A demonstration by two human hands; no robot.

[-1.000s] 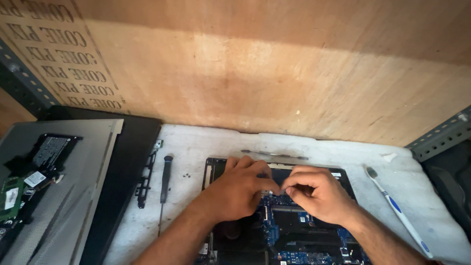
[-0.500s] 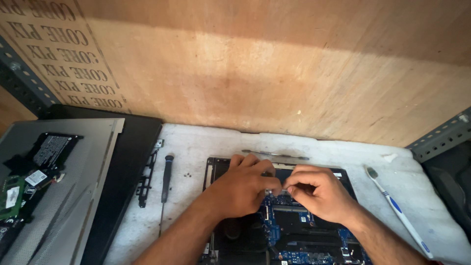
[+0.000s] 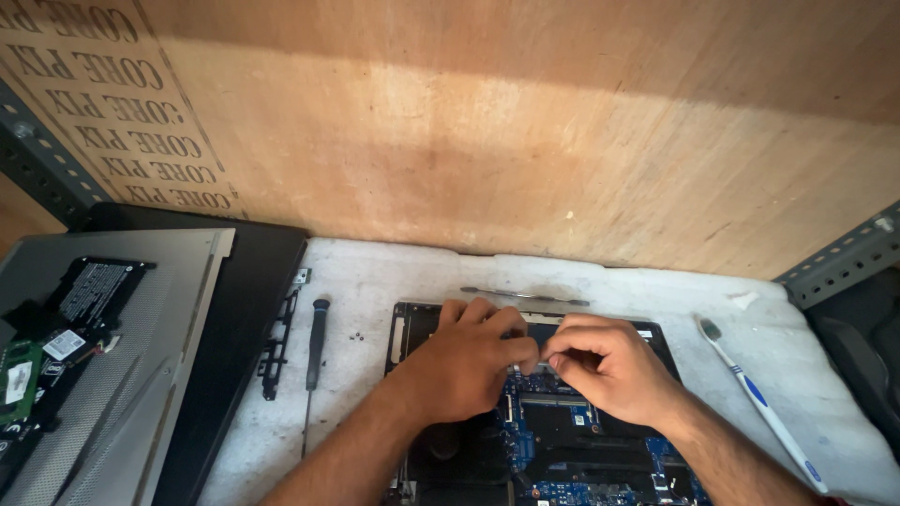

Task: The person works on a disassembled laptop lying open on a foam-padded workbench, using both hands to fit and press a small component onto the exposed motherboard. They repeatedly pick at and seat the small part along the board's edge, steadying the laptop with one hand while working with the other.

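An opened laptop lies on the white padded bench with its blue circuit board exposed. My left hand rests on the laptop's upper middle, fingers curled, thumb and forefinger pinched toward the right. My right hand sits just beside it, fingertips pinched and meeting the left hand's over the board near the top edge. Whatever small part lies between the fingertips is hidden. Both forearms come in from the bottom of the view.
A black screwdriver and a black plastic strip lie left of the laptop, with tiny screws nearby. A white-and-blue toothbrush lies at right. A grey laptop cover with loose parts sits at left. A thin metal strip lies behind.
Both hands have stayed over the same spot on the board; the fingertips have shifted only slightly closer together.
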